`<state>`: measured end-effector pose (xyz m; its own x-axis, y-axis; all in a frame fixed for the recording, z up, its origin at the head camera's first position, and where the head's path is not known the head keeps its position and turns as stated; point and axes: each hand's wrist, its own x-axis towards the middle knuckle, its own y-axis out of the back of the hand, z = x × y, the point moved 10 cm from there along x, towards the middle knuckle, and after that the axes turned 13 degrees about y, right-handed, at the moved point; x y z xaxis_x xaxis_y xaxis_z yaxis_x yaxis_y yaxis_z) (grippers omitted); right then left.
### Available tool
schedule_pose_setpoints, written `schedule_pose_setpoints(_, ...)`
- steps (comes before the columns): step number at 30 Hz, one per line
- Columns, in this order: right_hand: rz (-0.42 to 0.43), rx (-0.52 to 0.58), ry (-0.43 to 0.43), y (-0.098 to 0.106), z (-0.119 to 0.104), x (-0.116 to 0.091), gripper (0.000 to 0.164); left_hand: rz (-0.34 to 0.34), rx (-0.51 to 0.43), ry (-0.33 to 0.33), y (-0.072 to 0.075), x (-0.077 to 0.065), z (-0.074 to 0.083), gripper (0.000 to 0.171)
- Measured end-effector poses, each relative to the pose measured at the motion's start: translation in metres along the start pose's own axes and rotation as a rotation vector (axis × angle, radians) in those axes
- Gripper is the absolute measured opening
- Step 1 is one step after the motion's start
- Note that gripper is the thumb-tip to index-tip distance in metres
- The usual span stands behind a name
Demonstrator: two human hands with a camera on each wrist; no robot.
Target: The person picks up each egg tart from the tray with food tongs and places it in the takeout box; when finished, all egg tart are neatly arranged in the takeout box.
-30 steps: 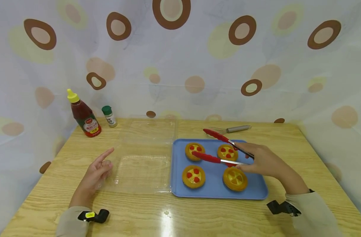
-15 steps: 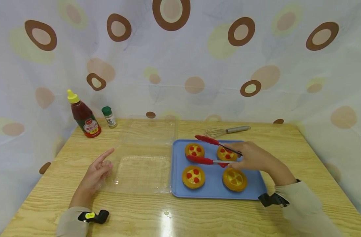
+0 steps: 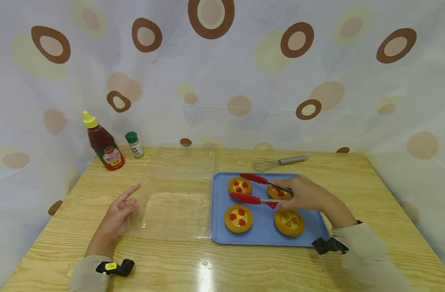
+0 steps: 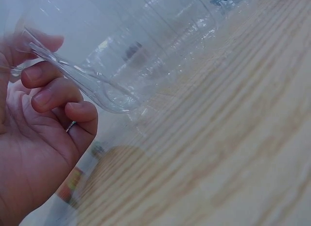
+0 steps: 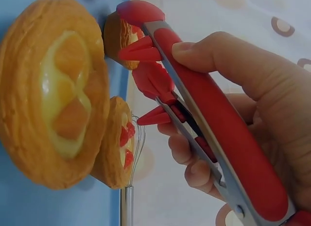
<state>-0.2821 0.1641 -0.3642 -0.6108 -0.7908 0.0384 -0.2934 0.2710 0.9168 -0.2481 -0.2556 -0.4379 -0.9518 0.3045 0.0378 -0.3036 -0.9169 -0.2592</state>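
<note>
My right hand (image 3: 310, 196) grips red-tipped tongs (image 3: 246, 198) above the blue tray (image 3: 260, 237). The tong arms stand apart, around the back left tart (image 3: 240, 185), which has red pieces on top. In the right wrist view, thumb and fingers hold the red handles (image 5: 218, 124). Partly behind that hand lies the back right tart (image 5: 114, 150). In front are another red-dotted tart (image 3: 238, 219) and an orange-topped tart (image 3: 289, 222). At the left, my left hand (image 3: 114, 217) holds the edge of a clear plastic container (image 4: 112, 85), its fingers curled at the rim and its index finger stretched out.
The container's lid half (image 3: 185, 160) lies folded back toward the wall. A sauce bottle (image 3: 107, 148) with a yellow tip and a green-capped shaker (image 3: 134, 144) stand at the back left. Behind the tray lies a whisk (image 3: 280, 161). A patterned curtain (image 3: 222, 73) borders the table.
My right hand has moved left and down with the tongs, bringing their tips around the back left tart. The left hand and the container have stayed in place.
</note>
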Motion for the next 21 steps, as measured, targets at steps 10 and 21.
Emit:
schedule_pose_setpoints(10,0.011,0.027,-0.009,-0.006,0.004,-0.007,0.063,-0.003,0.004,0.000,0.000,0.000,-0.001,0.057)
schedule_pose_setpoints(21,0.084,0.062,-0.025,-0.005,0.008,-0.019,0.059,-0.036,0.004,0.005,-0.002,0.000,0.000,0.055)
